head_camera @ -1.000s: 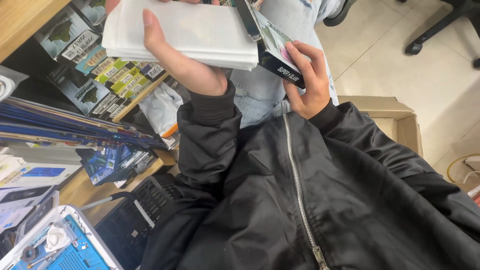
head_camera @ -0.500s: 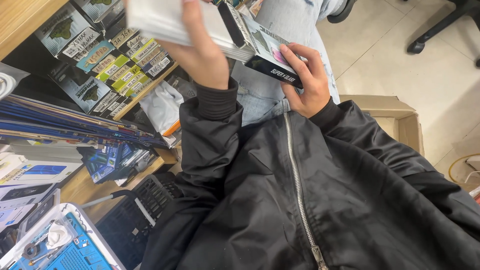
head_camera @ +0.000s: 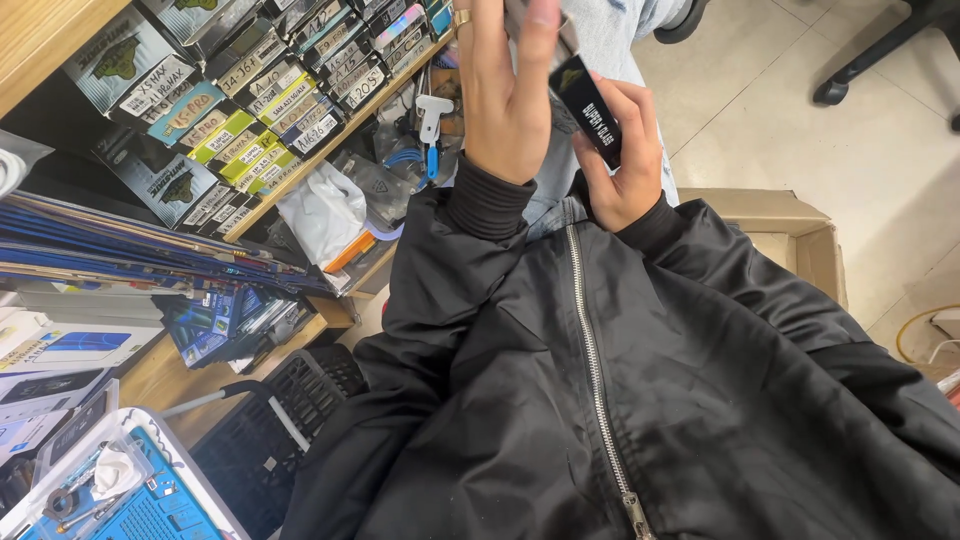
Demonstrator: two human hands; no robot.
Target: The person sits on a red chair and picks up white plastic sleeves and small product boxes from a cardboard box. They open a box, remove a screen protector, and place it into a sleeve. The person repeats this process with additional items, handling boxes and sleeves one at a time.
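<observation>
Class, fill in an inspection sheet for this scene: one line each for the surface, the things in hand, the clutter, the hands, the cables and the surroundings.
Surface: wooden shelf at left, crowded; tiled floor at right.
Things in hand: a flat black box, held on edge, top cut off by the frame.
Clutter: labelled boxes in a row, white plastic bag, stacked blue packages, blue tray with small tools.
Hands: right hand grips the black box; left hand raised beside it, fingers up, a ring on one finger.
Cables: a yellow cable on the floor at right.
Surroundings: open cardboard box, black basket, chair base.
</observation>
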